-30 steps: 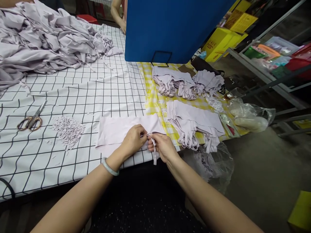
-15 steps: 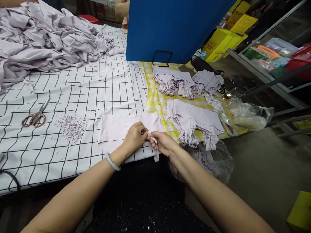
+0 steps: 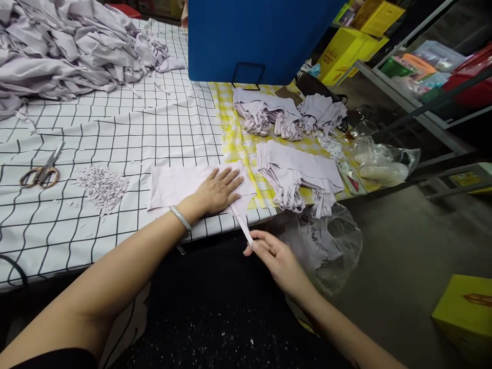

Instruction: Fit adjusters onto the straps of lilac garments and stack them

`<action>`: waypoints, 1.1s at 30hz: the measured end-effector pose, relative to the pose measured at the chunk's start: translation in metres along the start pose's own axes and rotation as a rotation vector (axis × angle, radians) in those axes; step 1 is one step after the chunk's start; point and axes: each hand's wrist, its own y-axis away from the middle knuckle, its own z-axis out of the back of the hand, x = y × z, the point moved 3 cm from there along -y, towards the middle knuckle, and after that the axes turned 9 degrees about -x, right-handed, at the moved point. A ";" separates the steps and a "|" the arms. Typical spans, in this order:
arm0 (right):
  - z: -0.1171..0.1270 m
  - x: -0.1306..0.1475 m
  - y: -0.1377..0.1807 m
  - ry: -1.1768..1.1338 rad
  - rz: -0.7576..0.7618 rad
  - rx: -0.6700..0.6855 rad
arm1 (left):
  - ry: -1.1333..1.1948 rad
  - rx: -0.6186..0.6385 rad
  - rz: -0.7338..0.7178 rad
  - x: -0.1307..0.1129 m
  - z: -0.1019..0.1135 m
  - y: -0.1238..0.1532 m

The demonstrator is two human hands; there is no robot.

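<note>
Now left hand (image 3: 217,190) flat, fingers spread, pressing on pale lilac cloth piece (image 3: 172,184) at table edge. Right hand (image 3: 274,259) below edge, fingertips pinching end of narrow strap (image 3: 242,224), stretched taut from cloth. Folded stacks (image 3: 300,171) just right of cloth, on yellow check cover. Snippets heap (image 3: 100,183) and scissors (image 3: 40,173) to left. Big cloth pile (image 3: 69,48) far back.

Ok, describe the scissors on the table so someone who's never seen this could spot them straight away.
Start at the black-and-white grid tablecloth and go to its left edge, below the big heap of pale lilac fabric. The scissors lie flat there, left of a small pile of fabric snippets. They are the only metal tool on the cloth, with brown-gold handle loops.
</note>
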 end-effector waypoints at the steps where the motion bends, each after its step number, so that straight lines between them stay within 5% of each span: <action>1: -0.001 -0.010 0.005 -0.007 -0.002 -0.004 | -0.017 0.004 0.002 0.000 -0.003 0.000; 5: -0.011 -0.039 -0.002 -0.210 0.002 -0.005 | -0.016 0.061 0.024 -0.001 -0.004 -0.005; 8: -0.005 -0.046 -0.013 -0.297 0.068 -0.127 | 0.145 0.081 0.076 0.004 0.017 -0.002; 11: 0.006 -0.040 -0.013 -0.043 0.232 -0.299 | 0.358 -0.232 0.225 0.020 0.060 0.029; 13: -0.007 -0.033 -0.013 0.112 0.313 -0.100 | 0.394 -0.515 0.339 0.027 0.087 0.070; 15: -0.043 -0.027 -0.014 0.126 0.299 0.272 | 0.384 -0.646 0.405 0.025 0.100 0.115; 17: -0.089 -0.021 -0.021 0.071 0.226 0.496 | 0.392 -0.649 0.425 0.017 0.098 0.153; 20: -0.151 -0.016 -0.036 -0.012 0.058 0.575 | 0.405 -0.592 0.390 0.004 0.081 0.188; 22: -0.172 -0.014 -0.038 -0.055 0.020 0.660 | 0.372 -0.552 0.339 0.000 0.069 0.199; 27: -0.139 -0.004 -0.012 0.175 0.368 0.730 | 0.292 -0.519 0.197 -0.003 0.061 0.206; 33: -0.095 0.010 0.022 0.397 0.390 0.686 | 0.280 -0.504 0.190 -0.007 0.064 0.207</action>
